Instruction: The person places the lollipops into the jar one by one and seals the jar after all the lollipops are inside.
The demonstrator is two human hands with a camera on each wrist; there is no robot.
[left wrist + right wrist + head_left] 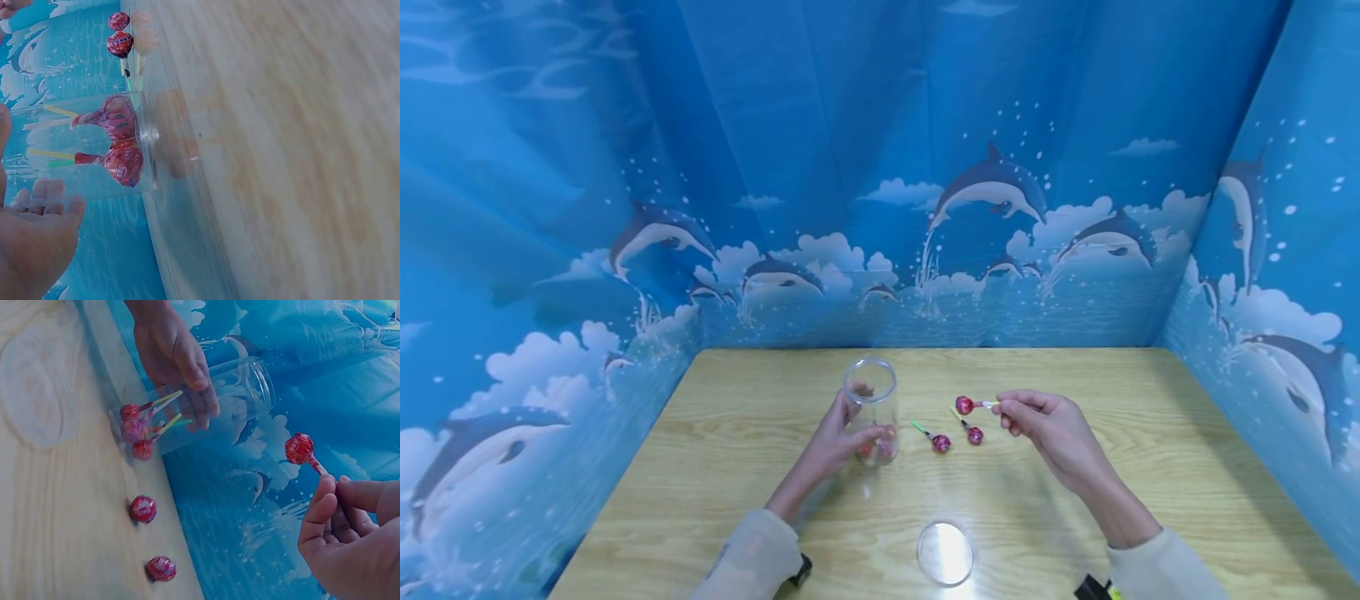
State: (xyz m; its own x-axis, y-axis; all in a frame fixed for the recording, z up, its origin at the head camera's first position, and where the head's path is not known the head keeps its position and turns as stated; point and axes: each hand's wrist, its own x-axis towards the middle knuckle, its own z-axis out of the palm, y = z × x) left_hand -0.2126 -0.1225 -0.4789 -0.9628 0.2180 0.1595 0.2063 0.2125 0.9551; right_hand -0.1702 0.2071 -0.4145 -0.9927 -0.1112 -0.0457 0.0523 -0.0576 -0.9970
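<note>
A tall clear jar (880,408) stands upright on the wooden table, its top uncovered. My left hand (842,433) grips it around the side, thumb in front. Several wrapped lollipops (122,164) lie in the bottom of the jar, sticks pointing up. To the right of the jar, my right hand (1051,433) pinches a red lollipop (300,449) by its stick, candy end toward the jar and held above the table. Two more lollipops lie on the table between the hands, one with a green stick (940,443) and one with a yellow stick (974,436).
A round clear lid (945,554) lies flat near the front of the table (737,500). Blue curtains (865,167) printed with dolphins hang behind the table and along both sides.
</note>
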